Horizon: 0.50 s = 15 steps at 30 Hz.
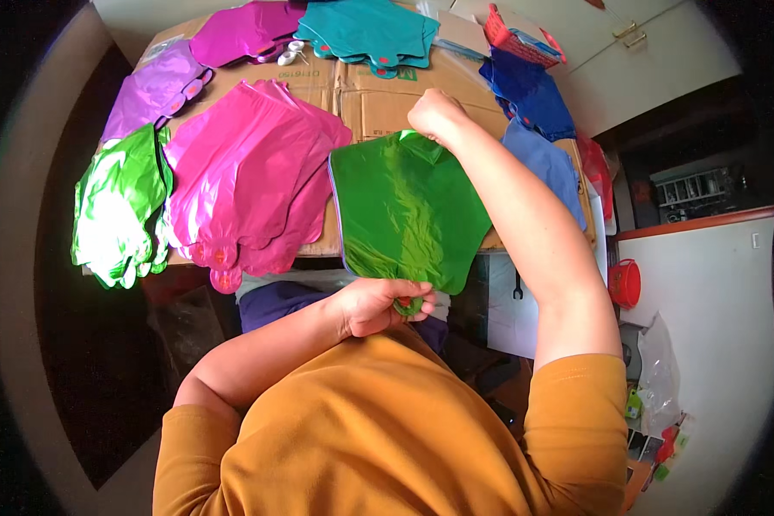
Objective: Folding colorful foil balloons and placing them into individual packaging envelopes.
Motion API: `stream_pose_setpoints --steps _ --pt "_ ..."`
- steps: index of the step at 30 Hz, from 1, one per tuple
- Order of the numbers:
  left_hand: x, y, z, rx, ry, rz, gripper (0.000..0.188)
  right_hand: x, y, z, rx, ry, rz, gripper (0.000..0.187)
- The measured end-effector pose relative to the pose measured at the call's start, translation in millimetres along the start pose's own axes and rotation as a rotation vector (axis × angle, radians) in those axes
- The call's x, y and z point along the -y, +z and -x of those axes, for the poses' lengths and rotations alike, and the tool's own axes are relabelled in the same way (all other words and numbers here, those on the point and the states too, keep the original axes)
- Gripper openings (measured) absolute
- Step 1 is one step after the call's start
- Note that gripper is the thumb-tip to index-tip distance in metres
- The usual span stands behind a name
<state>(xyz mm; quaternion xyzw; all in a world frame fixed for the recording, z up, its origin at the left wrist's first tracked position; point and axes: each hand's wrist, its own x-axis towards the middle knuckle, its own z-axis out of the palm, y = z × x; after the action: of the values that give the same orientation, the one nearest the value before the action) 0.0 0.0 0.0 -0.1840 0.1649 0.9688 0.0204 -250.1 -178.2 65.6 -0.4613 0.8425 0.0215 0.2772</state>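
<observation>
A shiny green foil sheet (408, 202), flat and many-cornered, lies over the front edge of the cardboard. My left hand (380, 305) is closed on its near end, gripping a small rounded tab with a red spot. Beyond the sheet's far edge my right hand (437, 116) is closed in a fist, and its fingers are mostly turned away. Whether it pinches anything is hidden. To the left, close beside the green sheet, spreads a pile of pink foil sheets (254, 163) with similar tabs.
Flattened cardboard (374, 103) covers the table. Around it lie bright green (116, 206), lilac (150, 86), magenta (241, 34), teal (365, 33), dark blue (533, 90) and light blue (546, 168) foil piles. A red basket (520, 41) stands far right. A red bucket (624, 284) hangs at right.
</observation>
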Motion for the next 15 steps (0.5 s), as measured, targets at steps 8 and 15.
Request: stream_pose_setpoints --steps 8,15 --pt "3 -1 -2 -0.028 0.000 0.074 0.018 -42 -24 29 0.269 -0.009 -0.729 0.027" --pt "-6 5 4 0.102 0.032 0.077 0.023 -69 -36 38 0.399 -0.127 -0.765 0.017"
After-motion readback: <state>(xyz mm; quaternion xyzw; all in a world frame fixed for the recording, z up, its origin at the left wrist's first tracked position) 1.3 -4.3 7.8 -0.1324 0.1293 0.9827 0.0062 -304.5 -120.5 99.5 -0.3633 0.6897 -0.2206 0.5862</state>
